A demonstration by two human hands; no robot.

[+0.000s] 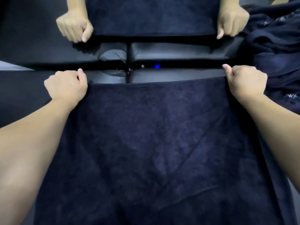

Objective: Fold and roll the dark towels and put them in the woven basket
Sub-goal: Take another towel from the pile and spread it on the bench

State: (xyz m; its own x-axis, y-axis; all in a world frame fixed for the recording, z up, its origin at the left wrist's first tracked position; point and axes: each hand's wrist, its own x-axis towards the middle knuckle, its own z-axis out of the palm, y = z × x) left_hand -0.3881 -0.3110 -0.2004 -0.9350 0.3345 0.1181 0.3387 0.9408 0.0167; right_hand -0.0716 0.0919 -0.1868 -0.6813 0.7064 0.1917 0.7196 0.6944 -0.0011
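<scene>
The person's left hand (65, 86) is closed into a fist around the near left corner of a dark navy terry towel (154, 143), thumb tip pressed against the curled fingers at the hem. The towel hangs spread and flat between both forearms, its upper edge drawn in a nearly straight line from one fist to the other and its lower part running out of the bottom of the view. Behind that edge lies a glossy black surface (170, 52) with a seam down its middle; it mirrors the towel and both fists, so a second pair of hands appears inverted at the top. A small blue light (156, 66) glows in the dark gap at its centre. The right hand (246, 82) is likewise clenched on the towel's right corner, thumb raised above the hem. Further right, a loose heap of dark navy towels (276, 46) lies crumpled on the surface, touching the held towel's right side, with pale lettering on one fold too blurred to read. No woven basket falls inside this view.
</scene>
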